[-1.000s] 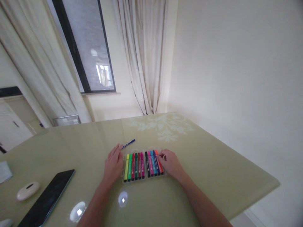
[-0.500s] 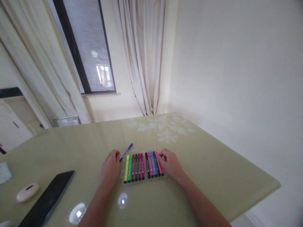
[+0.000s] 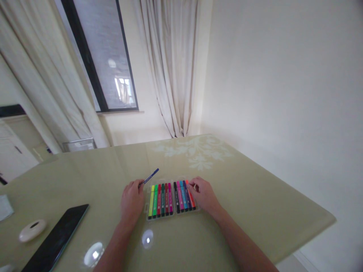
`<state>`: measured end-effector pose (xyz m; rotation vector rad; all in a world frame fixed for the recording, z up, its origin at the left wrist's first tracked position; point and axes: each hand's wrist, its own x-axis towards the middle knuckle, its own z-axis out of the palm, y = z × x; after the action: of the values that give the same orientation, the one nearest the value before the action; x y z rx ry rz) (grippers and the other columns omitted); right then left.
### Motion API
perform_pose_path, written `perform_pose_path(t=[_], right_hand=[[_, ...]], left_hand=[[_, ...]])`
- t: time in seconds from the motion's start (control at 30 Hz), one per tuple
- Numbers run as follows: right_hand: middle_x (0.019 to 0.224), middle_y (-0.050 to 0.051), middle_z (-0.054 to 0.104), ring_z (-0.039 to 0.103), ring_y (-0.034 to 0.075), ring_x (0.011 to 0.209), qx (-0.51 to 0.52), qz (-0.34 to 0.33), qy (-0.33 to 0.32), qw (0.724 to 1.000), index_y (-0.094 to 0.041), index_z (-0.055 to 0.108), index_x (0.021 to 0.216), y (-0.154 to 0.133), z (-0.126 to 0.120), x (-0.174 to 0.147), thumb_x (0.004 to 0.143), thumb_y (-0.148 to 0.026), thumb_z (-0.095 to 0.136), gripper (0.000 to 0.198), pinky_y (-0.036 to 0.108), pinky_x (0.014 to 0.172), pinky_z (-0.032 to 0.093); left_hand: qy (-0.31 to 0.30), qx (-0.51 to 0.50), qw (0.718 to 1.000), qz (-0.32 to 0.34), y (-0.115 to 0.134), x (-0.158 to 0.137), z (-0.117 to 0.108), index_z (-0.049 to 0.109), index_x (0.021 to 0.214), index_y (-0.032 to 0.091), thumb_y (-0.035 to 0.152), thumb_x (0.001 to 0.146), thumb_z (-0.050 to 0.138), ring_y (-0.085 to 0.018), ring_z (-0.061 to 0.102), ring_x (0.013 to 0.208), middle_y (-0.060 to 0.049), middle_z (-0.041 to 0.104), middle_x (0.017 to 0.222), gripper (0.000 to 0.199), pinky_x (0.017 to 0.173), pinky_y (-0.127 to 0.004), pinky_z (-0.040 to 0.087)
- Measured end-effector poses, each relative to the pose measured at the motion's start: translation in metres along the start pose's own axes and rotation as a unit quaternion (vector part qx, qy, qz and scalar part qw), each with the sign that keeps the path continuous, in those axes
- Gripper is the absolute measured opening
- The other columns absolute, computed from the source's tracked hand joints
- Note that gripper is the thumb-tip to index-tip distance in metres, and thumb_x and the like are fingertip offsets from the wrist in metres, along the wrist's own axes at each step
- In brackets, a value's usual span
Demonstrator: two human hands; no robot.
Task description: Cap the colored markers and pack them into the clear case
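Note:
My left hand [image 3: 132, 198] is closed on a slim blue marker [image 3: 151, 176], which slants up and to the right from my fingertips. It is beside the left edge of a clear plastic case [image 3: 160, 218] lying open on the table. Two rows of coloured markers lie in the case: yellow, green, reds and magenta in the left half, black, pink, blues and orange in the right. At the right end, my right hand [image 3: 204, 194] has its fingers bent and pinched at the upper part of the orange marker [image 3: 192, 198], partly covering it.
A black tablet [image 3: 56, 238] lies at the left of the glossy table [image 3: 176, 249], with a white oval object [image 3: 32, 230] beside it. Farther left is a pale cloth or tissue [image 3: 5, 207]. A wall [image 3: 283, 94] runs along the table's right side.
The blue marker has tilted to a flatter angle, its lower end now nearer my left fingertips. My right hand has stayed at the orange marker.

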<state>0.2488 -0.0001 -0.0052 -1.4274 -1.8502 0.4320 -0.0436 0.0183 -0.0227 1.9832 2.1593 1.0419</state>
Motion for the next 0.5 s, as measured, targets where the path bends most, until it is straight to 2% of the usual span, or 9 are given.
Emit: perform_pose_path(t=[0.07, 0.13, 0.23, 0.27, 0.37, 0.43, 0.5], right_hand=[[0.076, 0.002, 0.064, 0.055, 0.016, 0.068, 0.027, 0.001, 0.004, 1.0, -0.019, 0.07, 0.076, -0.001, 0.0, 0.0, 0.093, -0.026, 0.062, 0.019, 0.028, 0.067, 0.041], [0.079, 0.003, 0.067, 0.057, 0.017, 0.069, 0.092, 0.015, -0.002, 0.996, -0.02, 0.073, 0.086, -0.002, 0.001, 0.0, 0.093, -0.034, 0.064, 0.018, 0.029, 0.068, 0.043], [0.084, 0.003, 0.07, 0.061, 0.018, 0.073, 0.245, 0.043, -0.022, 0.968, -0.02, 0.073, 0.098, -0.004, 0.001, 0.001, 0.093, -0.047, 0.064, 0.029, 0.029, 0.068, 0.047], [0.082, 0.003, 0.07, 0.062, 0.018, 0.073, 0.291, 0.048, -0.024, 0.955, -0.019, 0.072, 0.097, -0.005, 0.0, 0.002, 0.092, -0.05, 0.064, 0.032, 0.029, 0.068, 0.047], [0.077, 0.002, 0.068, 0.061, 0.017, 0.07, 0.375, 0.064, 0.0, 0.925, -0.019, 0.07, 0.093, -0.003, -0.002, 0.006, 0.088, -0.055, 0.068, 0.037, 0.028, 0.067, 0.047], [0.079, 0.003, 0.069, 0.061, 0.017, 0.069, 0.391, 0.086, 0.035, 0.916, -0.018, 0.071, 0.102, 0.003, -0.004, 0.009, 0.086, -0.058, 0.069, 0.043, 0.028, 0.067, 0.048], [0.077, 0.003, 0.069, 0.059, 0.016, 0.065, 0.376, 0.112, 0.064, 0.918, -0.018, 0.072, 0.106, 0.012, -0.006, 0.013, 0.085, -0.061, 0.068, 0.049, 0.028, 0.064, 0.047]], left_hand=[[0.024, -0.083, 0.996, -0.012, 0.014, -0.004, -0.004, 0.07, 0.108, 0.018, 0.033, 0.098, 0.045, -0.026, 0.068, 0.097, -0.009, 0.074, 0.107, 0.031, 0.09, -0.04, 0.054], [0.013, -0.172, 0.985, -0.007, 0.033, -0.014, -0.006, 0.07, 0.108, 0.02, 0.038, 0.096, 0.051, -0.024, 0.069, 0.089, -0.007, 0.074, 0.102, 0.03, 0.083, -0.037, 0.057], [-0.039, -0.249, 0.962, 0.101, 0.066, -0.037, 0.0, 0.071, 0.108, 0.023, 0.037, 0.098, 0.052, -0.023, 0.069, 0.099, -0.006, 0.074, 0.108, 0.026, 0.088, -0.037, 0.057], [-0.056, -0.259, 0.955, 0.135, 0.075, -0.045, 0.003, 0.072, 0.109, 0.024, 0.034, 0.099, 0.052, -0.024, 0.068, 0.104, -0.006, 0.073, 0.11, 0.025, 0.091, -0.038, 0.057], [-0.105, -0.255, 0.945, 0.176, 0.092, -0.064, 0.011, 0.07, 0.113, 0.024, 0.03, 0.101, 0.051, -0.023, 0.068, 0.101, -0.007, 0.072, 0.11, 0.023, 0.088, -0.038, 0.058], [-0.133, -0.225, 0.943, 0.207, 0.094, -0.072, 0.015, 0.068, 0.122, 0.024, 0.029, 0.101, 0.054, -0.024, 0.067, 0.106, -0.008, 0.071, 0.117, 0.025, 0.093, -0.04, 0.057], [-0.161, -0.169, 0.935, 0.265, 0.093, -0.076, 0.017, 0.063, 0.132, 0.027, 0.026, 0.099, 0.059, -0.026, 0.063, 0.12, -0.008, 0.068, 0.13, 0.034, 0.104, -0.045, 0.052]])
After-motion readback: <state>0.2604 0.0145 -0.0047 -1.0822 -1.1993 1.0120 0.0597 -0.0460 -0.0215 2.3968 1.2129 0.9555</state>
